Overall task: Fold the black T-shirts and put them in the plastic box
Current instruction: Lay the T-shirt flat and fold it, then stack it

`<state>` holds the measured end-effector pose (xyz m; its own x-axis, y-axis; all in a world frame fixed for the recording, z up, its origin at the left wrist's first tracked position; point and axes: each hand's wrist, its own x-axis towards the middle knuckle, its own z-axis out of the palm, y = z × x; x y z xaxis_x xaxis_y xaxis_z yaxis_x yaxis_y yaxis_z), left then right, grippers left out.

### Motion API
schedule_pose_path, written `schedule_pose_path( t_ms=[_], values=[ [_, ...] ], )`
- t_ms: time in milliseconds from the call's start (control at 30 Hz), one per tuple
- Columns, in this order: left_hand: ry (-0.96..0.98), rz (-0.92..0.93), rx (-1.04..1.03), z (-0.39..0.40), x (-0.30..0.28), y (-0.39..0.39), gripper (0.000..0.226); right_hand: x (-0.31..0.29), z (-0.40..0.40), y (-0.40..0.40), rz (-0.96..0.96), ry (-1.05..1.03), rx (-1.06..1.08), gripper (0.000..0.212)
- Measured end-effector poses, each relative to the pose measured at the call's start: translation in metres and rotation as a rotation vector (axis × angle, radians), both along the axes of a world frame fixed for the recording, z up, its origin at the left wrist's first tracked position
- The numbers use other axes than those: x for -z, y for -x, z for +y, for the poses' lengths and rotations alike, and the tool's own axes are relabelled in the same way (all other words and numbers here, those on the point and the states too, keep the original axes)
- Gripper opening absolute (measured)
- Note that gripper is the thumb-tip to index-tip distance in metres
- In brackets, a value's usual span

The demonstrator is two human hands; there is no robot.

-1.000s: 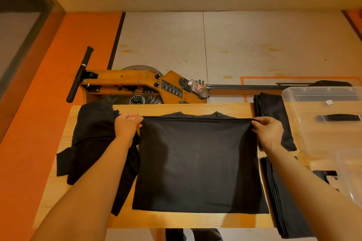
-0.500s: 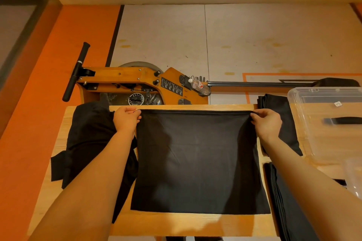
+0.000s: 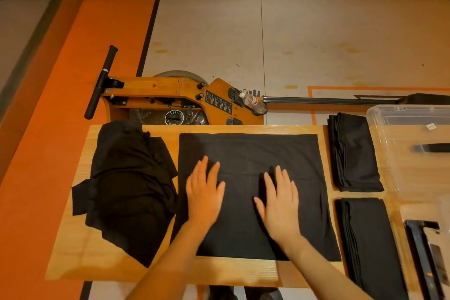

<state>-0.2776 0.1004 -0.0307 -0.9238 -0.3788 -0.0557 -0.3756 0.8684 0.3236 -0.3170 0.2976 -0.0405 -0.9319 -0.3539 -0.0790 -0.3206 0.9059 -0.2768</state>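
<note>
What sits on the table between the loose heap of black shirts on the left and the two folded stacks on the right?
In the head view, the half-folded black T-shirt lies flat there, with both the left hand and right hand pressing on it.

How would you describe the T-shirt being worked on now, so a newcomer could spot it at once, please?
On the wooden table, look at the middle: a black T-shirt lies flat as a neat rectangle under both open hands. The heap to its left is crumpled, and the stacks to its right are narrow.
</note>
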Motion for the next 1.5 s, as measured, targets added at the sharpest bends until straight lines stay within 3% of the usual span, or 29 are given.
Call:
schedule_pose_path(
  t_ms=[333,800,967,1233,1500],
  values=[
    [0.124,-0.235,0.075,0.041,0.023,-0.067,0.075,0.019,0.010,-0.050,-0.096,-0.187,-0.016,0.070],
    [0.222,-0.157,0.101,0.012,0.031,-0.131,0.072,0.019,0.085,-0.088,-0.010,-0.127,0.242,0.073],
    [0.219,-0.184,0.081,0.014,0.027,-0.143,0.073,0.019,0.095,-0.101,-0.057,-0.158,0.249,0.086],
    [0.182,-0.133,0.035,0.006,0.012,-0.153,0.064,0.004,0.103,-0.101,-0.076,-0.125,0.255,0.072],
    [0.085,-0.226,-0.181,-0.004,-0.013,-0.172,0.064,-0.012,0.123,-0.109,-0.113,-0.143,0.320,0.064]
  ],
)
